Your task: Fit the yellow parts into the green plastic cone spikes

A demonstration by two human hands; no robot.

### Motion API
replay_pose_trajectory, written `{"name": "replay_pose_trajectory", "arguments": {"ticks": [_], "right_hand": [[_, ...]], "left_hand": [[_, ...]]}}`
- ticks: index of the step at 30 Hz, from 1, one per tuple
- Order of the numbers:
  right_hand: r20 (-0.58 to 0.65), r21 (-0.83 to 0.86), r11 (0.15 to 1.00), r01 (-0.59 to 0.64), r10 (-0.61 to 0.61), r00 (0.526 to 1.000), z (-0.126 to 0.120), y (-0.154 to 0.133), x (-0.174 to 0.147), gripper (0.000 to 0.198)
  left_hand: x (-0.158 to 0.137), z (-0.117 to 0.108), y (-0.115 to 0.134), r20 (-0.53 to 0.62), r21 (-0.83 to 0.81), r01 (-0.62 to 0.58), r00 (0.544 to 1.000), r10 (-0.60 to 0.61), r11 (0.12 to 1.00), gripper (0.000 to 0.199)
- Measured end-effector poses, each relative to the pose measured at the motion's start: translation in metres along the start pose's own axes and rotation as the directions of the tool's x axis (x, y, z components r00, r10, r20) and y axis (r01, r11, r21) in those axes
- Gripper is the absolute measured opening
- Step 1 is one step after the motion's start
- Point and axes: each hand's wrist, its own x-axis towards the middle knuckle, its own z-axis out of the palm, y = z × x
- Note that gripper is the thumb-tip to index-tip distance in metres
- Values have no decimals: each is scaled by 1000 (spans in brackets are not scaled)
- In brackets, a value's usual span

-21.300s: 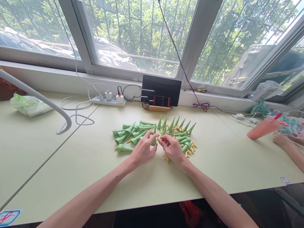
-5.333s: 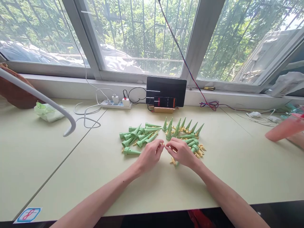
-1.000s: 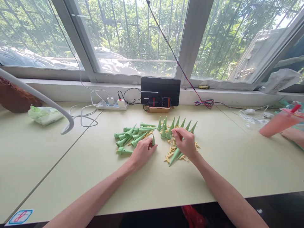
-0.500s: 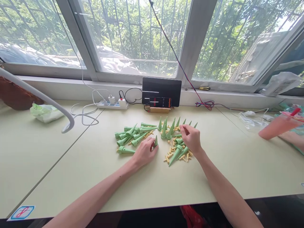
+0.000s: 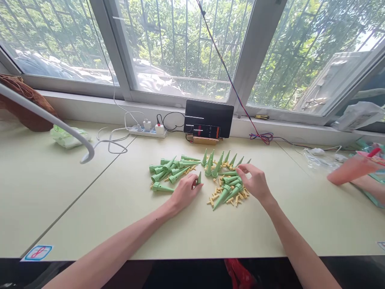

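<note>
Well back from the front edge of the worktop (image 5: 186, 237), the left hand (image 5: 185, 193) grips an upright green cone (image 5: 199, 178). The right hand (image 5: 255, 183) bends its fingers beside piled cones (image 5: 223, 195), their hold unclear.

Five seconds ago close to the left hand (image 5: 185, 189), the right hand (image 5: 255, 182) is now well apart, near the right end of the standing spikes (image 5: 226, 157); in the left hand appears an upright green spike (image 5: 199, 178).
</note>
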Motion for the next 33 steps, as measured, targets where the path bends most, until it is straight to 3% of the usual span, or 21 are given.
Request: {"name": "replay_pose_trajectory", "arguments": {"ticks": [3, 6, 17, 23, 26, 28, 30, 31, 33], "right_hand": [[131, -51, 997, 60, -53, 990, 0, 9, -13, 34], [170, -83, 991, 106, -91, 981, 4, 17, -21, 38], [171, -200, 971, 133, -99, 980, 18, 27, -27, 43], [179, -234, 966, 112, -71, 981, 19, 21, -29, 42], [180, -237, 966, 102, -60, 982, 20, 19, -31, 43], [187, -236, 967, 96, -52, 981, 20, 17, -31, 44], [197, -230, 969, 91, -45, 979, 19, 16, -32, 44], [201, -227, 970, 91, -45, 979, 19, 15, -32, 43], [207, -221, 971, 93, -47, 977, 19, 14, -32, 42]], "left_hand": [[1, 1, -3, -48, -11, 52, 997, -53, 999, 21], [2, 1, -5, -72, -49, 104, 992, -107, 993, 14], [3, 1, -5, -75, -46, 102, 992, -105, 994, 12], [-1, 0, 0, -172, -30, 100, 980, -104, 995, 29], [-4, 1, 3, -289, 36, -6, 957, 16, 999, 29], [-7, 2, 4, -343, 142, -164, 917, 204, 976, 28], [-11, 6, 8, -320, 253, -356, 847, 425, 900, 22], [-13, 8, 12, -257, 279, -443, 820, 511, 852, 17], [-17, 12, 20, -128, 282, -523, 810, 572, 804, 9]]}}
